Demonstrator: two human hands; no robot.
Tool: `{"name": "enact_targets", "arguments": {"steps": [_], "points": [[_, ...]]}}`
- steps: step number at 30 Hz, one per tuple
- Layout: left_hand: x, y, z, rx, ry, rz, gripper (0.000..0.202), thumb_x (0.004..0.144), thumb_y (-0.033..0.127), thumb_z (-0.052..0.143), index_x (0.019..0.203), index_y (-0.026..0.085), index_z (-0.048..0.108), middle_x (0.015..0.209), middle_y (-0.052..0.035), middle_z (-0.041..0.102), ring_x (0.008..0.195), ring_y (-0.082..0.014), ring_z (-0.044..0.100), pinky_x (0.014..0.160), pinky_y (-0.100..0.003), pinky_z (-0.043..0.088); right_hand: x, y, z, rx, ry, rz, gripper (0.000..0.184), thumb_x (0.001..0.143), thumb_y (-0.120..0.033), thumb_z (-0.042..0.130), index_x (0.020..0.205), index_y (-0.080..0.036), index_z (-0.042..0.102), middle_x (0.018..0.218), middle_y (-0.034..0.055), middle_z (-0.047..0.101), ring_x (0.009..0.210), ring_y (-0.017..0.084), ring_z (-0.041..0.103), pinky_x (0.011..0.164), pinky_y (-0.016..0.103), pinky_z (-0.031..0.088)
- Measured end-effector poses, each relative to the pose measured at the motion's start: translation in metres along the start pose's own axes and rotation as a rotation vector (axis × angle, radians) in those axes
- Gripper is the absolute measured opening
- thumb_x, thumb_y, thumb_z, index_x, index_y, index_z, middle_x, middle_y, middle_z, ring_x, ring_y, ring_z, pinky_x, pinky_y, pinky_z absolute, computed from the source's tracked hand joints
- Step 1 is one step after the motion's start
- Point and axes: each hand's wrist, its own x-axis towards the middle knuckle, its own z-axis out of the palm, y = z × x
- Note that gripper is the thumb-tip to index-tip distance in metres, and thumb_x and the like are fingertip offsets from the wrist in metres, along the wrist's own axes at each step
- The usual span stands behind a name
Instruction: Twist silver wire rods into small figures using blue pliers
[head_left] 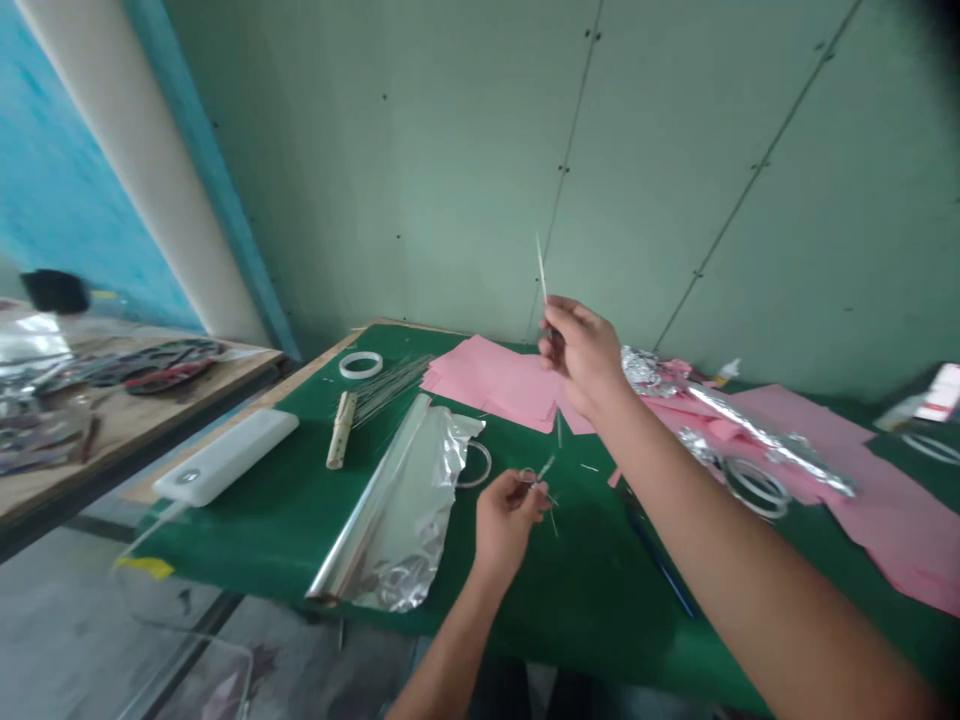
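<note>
Raised above the table's far side, my right hand (583,350) pinches a thin whitish strip (541,265) that points upward. Lower and to its left, my left hand (510,512) is closed on a small bundle of thin wires (551,500), with a pale, blurred piece sticking up from it. Whether that piece joins the wires cannot be made out. A sheet of foil on a roll (375,530) lies left of my left hand. Beside the foil's torn edge, a tape ring (480,465) is partly covered. Pink paper sheets (495,380) lie beyond my left hand.
On the green table (262,550) are a white tape roll (361,365), loose thin wires (394,385), a patterned tube (342,430) and a white power bank-like box (229,455). A blue tool (664,560) lies under my right forearm. Crumpled foil (645,370) and tape rings (756,487) sit right.
</note>
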Motion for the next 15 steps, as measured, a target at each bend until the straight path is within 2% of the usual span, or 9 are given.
{"name": "enact_targets", "arguments": {"steps": [3, 6, 8, 10, 12, 15], "points": [[0.0, 0.008, -0.001, -0.08, 0.007, 0.001, 0.027, 0.067, 0.034, 0.082, 0.075, 0.014, 0.066, 0.072, -0.0028, 0.066, 0.067, -0.0166, 0.067, 0.058, -0.024, 0.053, -0.066, -0.007, -0.061, -0.046, 0.108, 0.031, 0.029, 0.088, -0.046, 0.056, 0.103, -0.022, 0.061, 0.076, -0.0026, 0.058, 0.04, 0.004, 0.042, 0.034, 0.019, 0.032], [-0.003, 0.015, -0.002, -0.18, 0.003, -0.014, 0.032, 0.064, 0.036, 0.085, 0.077, 0.014, 0.067, 0.071, 0.0002, 0.063, 0.063, -0.0131, 0.064, 0.059, -0.024, 0.053, -0.126, 0.006, -0.099, -0.181, 0.176, 0.046, 0.037, 0.087, -0.051, 0.055, 0.104, -0.019, 0.066, 0.066, -0.0025, 0.059, 0.037, 0.007, 0.042, 0.034, 0.022, 0.033], [-0.007, 0.019, 0.0, -0.257, -0.01, -0.035, 0.034, 0.063, 0.037, 0.086, 0.078, 0.014, 0.065, 0.072, 0.0011, 0.063, 0.062, -0.0128, 0.064, 0.061, -0.027, 0.054, -0.154, 0.022, -0.111, -0.306, 0.188, 0.021, 0.035, 0.085, -0.049, 0.058, 0.094, -0.018, 0.07, 0.066, 0.0013, 0.064, 0.042, 0.012, 0.051, 0.041, 0.027, 0.043], [-0.01, 0.021, 0.006, -0.328, -0.021, -0.051, 0.033, 0.065, 0.035, 0.086, 0.078, 0.015, 0.063, 0.072, 0.0011, 0.063, 0.066, -0.0141, 0.066, 0.064, -0.028, 0.055, -0.172, 0.038, -0.116, -0.429, 0.189, -0.042, 0.03, 0.085, -0.045, 0.056, 0.09, -0.019, 0.072, 0.075, 0.0068, 0.07, 0.06, 0.02, 0.064, 0.055, 0.033, 0.052], [-0.011, 0.02, 0.014, -0.384, -0.024, -0.059, 0.025, 0.075, 0.031, 0.08, 0.081, 0.014, 0.062, 0.075, 0.0006, 0.064, 0.071, -0.0141, 0.066, 0.067, -0.029, 0.055, -0.182, 0.052, -0.115, -0.537, 0.181, -0.117, 0.028, 0.088, -0.039, 0.051, 0.092, -0.021, 0.073, 0.087, 0.0107, 0.072, 0.077, 0.025, 0.068, 0.068, 0.038, 0.056], [-0.008, 0.015, 0.026, -0.419, -0.031, -0.078, 0.015, 0.09, 0.028, 0.065, 0.09, 0.013, 0.063, 0.083, -0.0013, 0.066, 0.074, -0.0143, 0.065, 0.068, -0.031, 0.056, -0.188, 0.07, -0.111, -0.678, 0.18, -0.215, 0.031, 0.093, -0.031, 0.043, 0.099, -0.022, 0.073, 0.092, 0.0124, 0.071, 0.085, 0.027, 0.068, 0.074, 0.04, 0.056]]}}
